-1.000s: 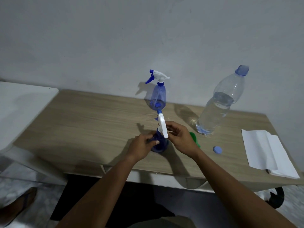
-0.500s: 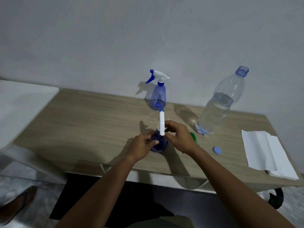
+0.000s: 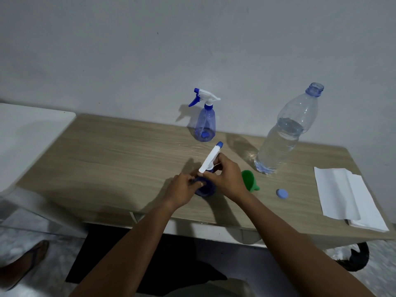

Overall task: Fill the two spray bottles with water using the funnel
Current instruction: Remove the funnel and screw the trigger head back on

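Head view, left hand (image 3: 182, 190) gripping near bottle (image 3: 207, 190), right hand (image 3: 227, 179) pinching its tilted sprayer (image 3: 211, 158), funnel (image 3: 249, 181) lying just right.

wood-grain table (image 3: 107, 159): 1 flat top bearing 6 items.
near spray bottle (image 3: 205, 188): stands on the top between the left hand (image 3: 182, 190) and the right hand (image 3: 227, 179), gripped by both.
far spray bottle (image 3: 205, 125): upright, beyond both hands, well apart from them.
green funnel (image 3: 248, 180): lies on its side just right of the right hand.
blue cap (image 3: 281, 193): lies flat, further right, past the funnel.
water bottle (image 3: 282, 138): uncapped, upright, beyond and right of the right hand.
white paper sheets (image 3: 342, 194): stacked flat, far right of the right hand, at the table's end.
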Available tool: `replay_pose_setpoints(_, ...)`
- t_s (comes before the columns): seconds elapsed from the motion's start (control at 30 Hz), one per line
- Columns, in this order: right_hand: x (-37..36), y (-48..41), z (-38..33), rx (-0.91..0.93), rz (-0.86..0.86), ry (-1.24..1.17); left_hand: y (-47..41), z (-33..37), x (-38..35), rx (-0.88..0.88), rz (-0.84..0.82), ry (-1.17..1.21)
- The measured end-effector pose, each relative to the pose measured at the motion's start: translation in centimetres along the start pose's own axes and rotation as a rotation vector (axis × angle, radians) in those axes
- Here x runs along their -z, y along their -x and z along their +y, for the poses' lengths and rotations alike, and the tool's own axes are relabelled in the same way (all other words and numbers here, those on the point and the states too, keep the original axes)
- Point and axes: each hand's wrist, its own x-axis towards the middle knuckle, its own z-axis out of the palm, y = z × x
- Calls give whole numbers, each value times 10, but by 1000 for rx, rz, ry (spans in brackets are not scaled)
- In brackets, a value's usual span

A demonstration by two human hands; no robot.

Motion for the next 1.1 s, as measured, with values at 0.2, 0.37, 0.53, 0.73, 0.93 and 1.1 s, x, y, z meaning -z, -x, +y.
replay_pose_setpoints(0.2, 9, 6, 13, -2, -30, -169, 1, 2, 2, -9, -8, -8)
replay_pose_setpoints(0.37, 19, 7, 14, 52, -127, -233, 4, 7, 4, -60, 11, 12)
replay_pose_setpoints(0.53, 11, 2, 15, 84, -136, -171, 4, 5, 5, -69, 2, 22)
replay_pose_setpoints(0.73, -7, 2, 12, -3, 0, -225, 3, 4, 4, -72, 9, 9)
replay_pose_setpoints(0.93, 0, 2, 17, -20, -14, -308, 1, 2, 4, -45, 27, 10)
replay_pose_setpoints(1.1, 10, 2, 21, 57, -93, -321, 2, 4, 3, -32, 55, 10)
